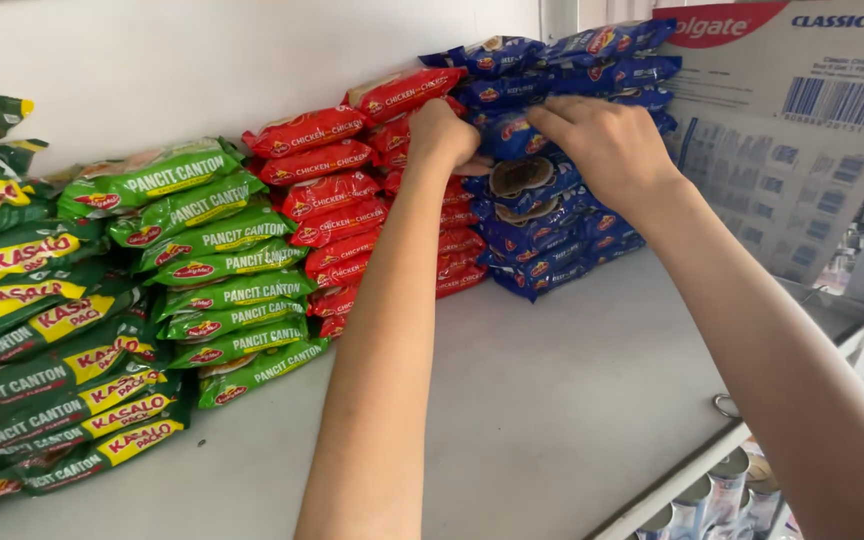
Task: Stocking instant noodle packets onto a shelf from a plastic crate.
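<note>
The person reaches both arms across a grey shelf (552, 400) toward stacks of noodle packets against a white wall (202, 60). The left hand (442, 130) is curled into a loose fist, its fingers pushed in at the seam between the red packets (327, 190) and the blue packets (552, 210); whether it pinches a packet cannot be told, since the fingertips are hidden. The right hand (607, 145) lies palm down on the blue stack, fingers bent and pressing on a packet near the top, with the fingertips close to the left hand. It touches the blue packets, but a firm hold is not clear.

The blue stack stands at the back of the shelf, just beside the red stack on its left and touching a large cardboard box (792, 130) on its right. Left of the red stack sits a pile of light green packets (222, 270), and further left a pile of dark green packets with yellow bands (42, 360). Below the shelf's front edge, the tops of some cans (722, 495) show.
</note>
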